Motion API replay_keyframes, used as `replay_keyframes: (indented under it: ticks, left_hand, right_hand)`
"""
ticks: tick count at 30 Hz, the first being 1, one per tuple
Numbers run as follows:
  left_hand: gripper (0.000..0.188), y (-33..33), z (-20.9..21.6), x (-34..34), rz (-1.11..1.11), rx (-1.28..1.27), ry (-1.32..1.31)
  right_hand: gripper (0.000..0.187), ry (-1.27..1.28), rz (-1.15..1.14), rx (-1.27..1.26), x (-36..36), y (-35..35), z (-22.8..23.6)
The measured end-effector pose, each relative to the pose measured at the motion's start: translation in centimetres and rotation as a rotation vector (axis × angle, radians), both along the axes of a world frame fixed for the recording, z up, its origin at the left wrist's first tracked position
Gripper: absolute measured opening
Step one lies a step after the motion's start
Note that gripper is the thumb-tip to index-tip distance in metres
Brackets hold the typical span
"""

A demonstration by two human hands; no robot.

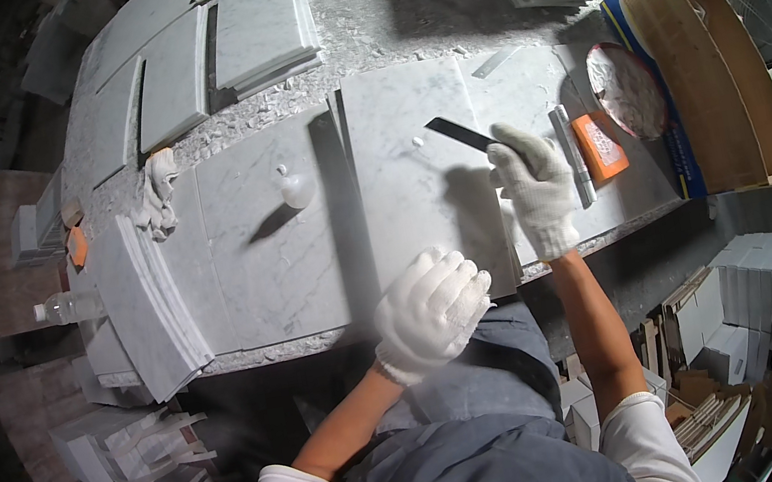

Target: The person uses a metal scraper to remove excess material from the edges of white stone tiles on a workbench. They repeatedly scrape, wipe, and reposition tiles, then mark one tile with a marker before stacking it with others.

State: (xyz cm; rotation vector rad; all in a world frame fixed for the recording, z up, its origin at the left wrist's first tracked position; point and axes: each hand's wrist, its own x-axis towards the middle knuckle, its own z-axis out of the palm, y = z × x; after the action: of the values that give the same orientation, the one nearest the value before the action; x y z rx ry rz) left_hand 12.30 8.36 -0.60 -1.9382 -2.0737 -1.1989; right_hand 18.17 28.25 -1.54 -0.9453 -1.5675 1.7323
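White knitted gloves cover both of my hands. My right hand (535, 182) is closed around a flat dark blade (460, 135), maybe a scraper, which points up and left over a white-grey marble tile (419, 195). A small white lump (418, 142) sits on that tile near the blade's tip. My left hand (431, 315) is at the tile's near edge, its fingers curled together; whatever is under them is hidden. Left of the tile, a small white squeeze bulb (297, 190) stands on another marble slab (260, 271).
To the right are a metal bar (573, 156), an orange packet (600, 146), a red-rimmed bowl of white paste (627, 92) and an open cardboard box (709, 79). Tile stacks (265, 18) fill the far side; more lean (148, 299) at left beside a clear bottle (71, 307).
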Motion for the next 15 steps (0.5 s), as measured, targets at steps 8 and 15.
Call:
replay_keyframes:
  ticks: [8,15]
  left_hand:
    - [0.044,-4.8,-0.6,-4.4,0.737,0.070,-0.277]
    - [0.070,-3.5,-3.4,-13.2,0.892,-0.071,-0.117]
  right_hand:
    - [0.038,0.421,0.130,-0.709,10.2,0.0,-2.0]
    - [0.016,0.431,0.009,-0.931,14.1,-2.1,-0.9]
